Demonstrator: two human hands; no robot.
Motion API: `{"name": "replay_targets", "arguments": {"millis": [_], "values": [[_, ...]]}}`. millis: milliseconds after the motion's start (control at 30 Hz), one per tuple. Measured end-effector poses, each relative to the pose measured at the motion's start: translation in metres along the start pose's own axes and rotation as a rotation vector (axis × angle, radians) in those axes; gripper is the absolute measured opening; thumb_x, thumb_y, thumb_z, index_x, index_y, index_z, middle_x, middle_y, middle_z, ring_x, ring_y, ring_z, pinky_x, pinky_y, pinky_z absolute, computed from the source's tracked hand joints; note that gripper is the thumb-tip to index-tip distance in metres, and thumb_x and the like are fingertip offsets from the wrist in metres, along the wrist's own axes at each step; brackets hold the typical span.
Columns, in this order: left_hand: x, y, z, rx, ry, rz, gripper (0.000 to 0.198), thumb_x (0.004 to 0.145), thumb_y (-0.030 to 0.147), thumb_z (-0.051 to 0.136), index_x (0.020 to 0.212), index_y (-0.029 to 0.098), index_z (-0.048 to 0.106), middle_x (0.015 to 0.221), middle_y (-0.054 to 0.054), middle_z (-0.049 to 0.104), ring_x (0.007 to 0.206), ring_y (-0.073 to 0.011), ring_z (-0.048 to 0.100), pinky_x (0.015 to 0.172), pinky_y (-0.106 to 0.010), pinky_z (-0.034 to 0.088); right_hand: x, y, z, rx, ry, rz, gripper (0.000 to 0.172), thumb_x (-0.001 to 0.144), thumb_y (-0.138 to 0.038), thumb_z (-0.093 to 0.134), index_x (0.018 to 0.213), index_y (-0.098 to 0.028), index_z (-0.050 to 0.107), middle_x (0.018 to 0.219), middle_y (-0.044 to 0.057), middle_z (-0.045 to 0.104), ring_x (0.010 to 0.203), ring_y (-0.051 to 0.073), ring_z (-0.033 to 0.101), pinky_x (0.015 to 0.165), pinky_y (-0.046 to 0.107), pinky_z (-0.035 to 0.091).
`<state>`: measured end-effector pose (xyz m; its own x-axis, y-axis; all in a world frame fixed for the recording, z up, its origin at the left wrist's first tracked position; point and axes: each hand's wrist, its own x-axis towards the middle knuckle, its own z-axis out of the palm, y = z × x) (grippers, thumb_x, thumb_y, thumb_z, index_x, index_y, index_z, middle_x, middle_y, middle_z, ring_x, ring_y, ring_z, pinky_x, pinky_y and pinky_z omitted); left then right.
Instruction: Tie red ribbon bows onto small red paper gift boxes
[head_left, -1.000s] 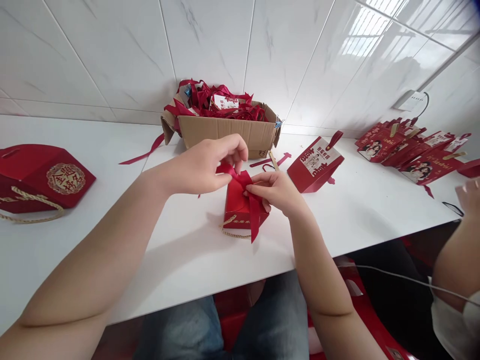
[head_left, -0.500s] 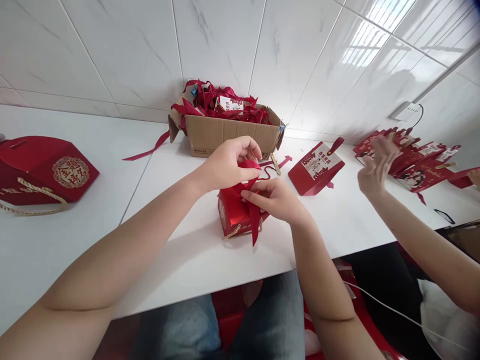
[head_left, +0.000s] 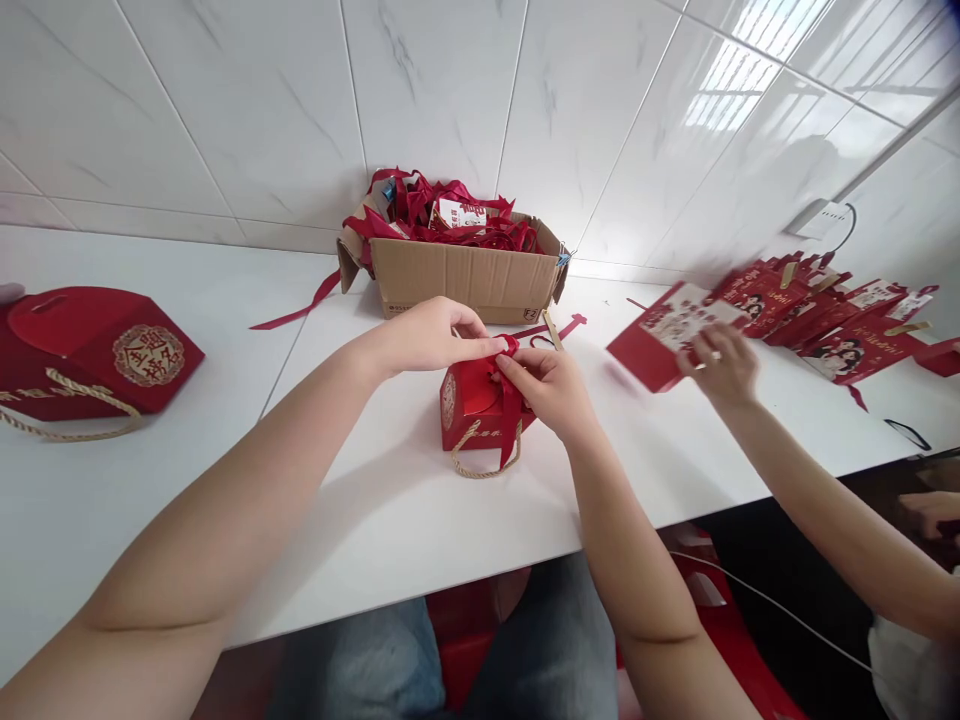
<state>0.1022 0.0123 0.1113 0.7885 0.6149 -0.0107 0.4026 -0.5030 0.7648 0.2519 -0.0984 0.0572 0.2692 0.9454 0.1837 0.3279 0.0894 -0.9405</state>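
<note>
A small red gift box [head_left: 469, 437] with a gold rope handle [head_left: 480, 474] sits on the white table in front of me. Above its top, my left hand [head_left: 442, 335] pinches a loop of dark red ribbon [head_left: 511, 410]. My right hand [head_left: 546, 385] grips the same ribbon from the right, close to the left fingertips. One ribbon tail hangs down the front of the box. The knot is partly covered by my fingers.
A cardboard box [head_left: 465, 268] heaped with red ribbons stands against the wall. At the left lies a larger red gift box [head_left: 82, 355]. On the right a co-worker's hand [head_left: 720, 365] holds a red box [head_left: 649, 345], beside several red bags [head_left: 840, 350].
My hands have drawn closer together and lower over the gift box, and the ribbon loop looks smaller. The co-worker's hand has moved left and taken hold of the red box.
</note>
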Motion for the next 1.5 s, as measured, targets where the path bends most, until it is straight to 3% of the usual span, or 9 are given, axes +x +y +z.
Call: {"name": "replay_targets", "arguments": {"millis": [100, 233, 367, 600, 900, 1033, 1100, 1233, 1500], "values": [[0.003, -0.002, 0.005, -0.093, 0.004, 0.041, 0.026, 0.069, 0.044, 0.071, 0.077, 0.020, 0.066, 0.083, -0.003, 0.070, 0.074, -0.0178, 0.061, 0.062, -0.028, 0.045, -0.002, 0.003, 0.002, 0.055, 0.038, -0.006, 0.026, 0.080, -0.044, 0.062, 0.085, -0.018, 0.063, 0.072, 0.002, 0.069, 0.067, 0.015, 0.064, 0.057, 0.024, 0.048], [0.005, -0.002, 0.009, -0.179, -0.006, 0.059, 0.019, 0.071, 0.032, 0.071, 0.074, 0.018, 0.058, 0.080, -0.002, 0.068, 0.074, -0.0155, 0.061, 0.066, -0.028, 0.046, -0.005, 0.004, 0.005, 0.129, 0.122, 0.009, 0.042, 0.078, -0.042, 0.066, 0.107, -0.025, 0.042, 0.070, -0.003, 0.069, 0.064, 0.015, 0.066, 0.056, 0.024, 0.049], [0.004, -0.001, 0.011, -0.235, -0.021, 0.072, 0.024, 0.070, 0.027, 0.072, 0.080, 0.019, 0.052, 0.075, 0.000, 0.065, 0.069, -0.0142, 0.060, 0.063, -0.028, 0.046, -0.008, 0.001, 0.007, 0.129, 0.132, -0.011, 0.037, 0.078, -0.037, 0.065, 0.102, -0.028, 0.037, 0.070, -0.004, 0.068, 0.060, 0.014, 0.064, 0.054, 0.022, 0.046], [0.008, -0.008, 0.013, -0.317, -0.088, 0.106, 0.036, 0.071, 0.031, 0.075, 0.096, 0.019, 0.052, 0.093, -0.005, 0.068, 0.082, -0.0170, 0.063, 0.072, -0.033, 0.050, -0.008, 0.004, 0.011, 0.083, 0.151, -0.054, 0.026, 0.081, -0.039, 0.061, 0.096, -0.027, 0.044, 0.066, -0.004, 0.065, 0.055, 0.012, 0.060, 0.049, 0.021, 0.041], [0.011, -0.010, 0.011, -0.447, -0.147, 0.121, 0.026, 0.081, 0.035, 0.068, 0.101, 0.020, 0.060, 0.085, -0.002, 0.067, 0.077, -0.0134, 0.063, 0.074, -0.030, 0.051, -0.007, 0.006, 0.010, 0.102, 0.131, -0.049, 0.032, 0.081, -0.041, 0.062, 0.104, -0.028, 0.044, 0.069, -0.003, 0.067, 0.067, 0.016, 0.068, 0.057, 0.026, 0.049], [0.015, -0.013, 0.010, -0.528, -0.052, 0.088, 0.023, 0.089, 0.034, 0.057, 0.104, 0.018, 0.063, 0.102, -0.008, 0.070, 0.091, -0.0162, 0.066, 0.083, -0.032, 0.052, -0.009, 0.006, 0.008, 0.125, 0.065, -0.035, 0.040, 0.080, -0.041, 0.064, 0.107, -0.028, 0.038, 0.068, -0.004, 0.067, 0.070, 0.018, 0.070, 0.059, 0.028, 0.051], [0.018, -0.018, 0.013, -0.544, -0.098, 0.114, 0.024, 0.088, 0.032, 0.059, 0.108, 0.020, 0.062, 0.109, -0.008, 0.070, 0.094, -0.0167, 0.066, 0.086, -0.033, 0.051, -0.009, 0.006, 0.008, 0.150, 0.029, -0.049, 0.040, 0.080, -0.040, 0.064, 0.107, -0.027, 0.037, 0.068, -0.004, 0.068, 0.070, 0.018, 0.070, 0.061, 0.029, 0.052], [0.021, -0.023, 0.019, -0.444, -0.227, 0.129, 0.025, 0.086, 0.038, 0.061, 0.104, 0.021, 0.062, 0.106, -0.006, 0.071, 0.093, -0.0176, 0.066, 0.086, -0.034, 0.050, -0.012, 0.005, 0.008, 0.163, -0.014, -0.071, 0.038, 0.081, -0.038, 0.063, 0.107, -0.028, 0.037, 0.069, -0.004, 0.069, 0.069, 0.017, 0.070, 0.063, 0.030, 0.053], [0.004, -0.004, 0.003, -0.235, -0.228, 0.144, 0.025, 0.084, 0.033, 0.060, 0.106, 0.021, 0.061, 0.100, -0.003, 0.071, 0.091, -0.0168, 0.066, 0.082, -0.031, 0.050, -0.014, 0.004, 0.007, 0.093, -0.016, -0.083, 0.034, 0.083, -0.036, 0.062, 0.108, -0.028, 0.039, 0.068, -0.004, 0.065, 0.070, 0.019, 0.070, 0.059, 0.032, 0.052]]}}
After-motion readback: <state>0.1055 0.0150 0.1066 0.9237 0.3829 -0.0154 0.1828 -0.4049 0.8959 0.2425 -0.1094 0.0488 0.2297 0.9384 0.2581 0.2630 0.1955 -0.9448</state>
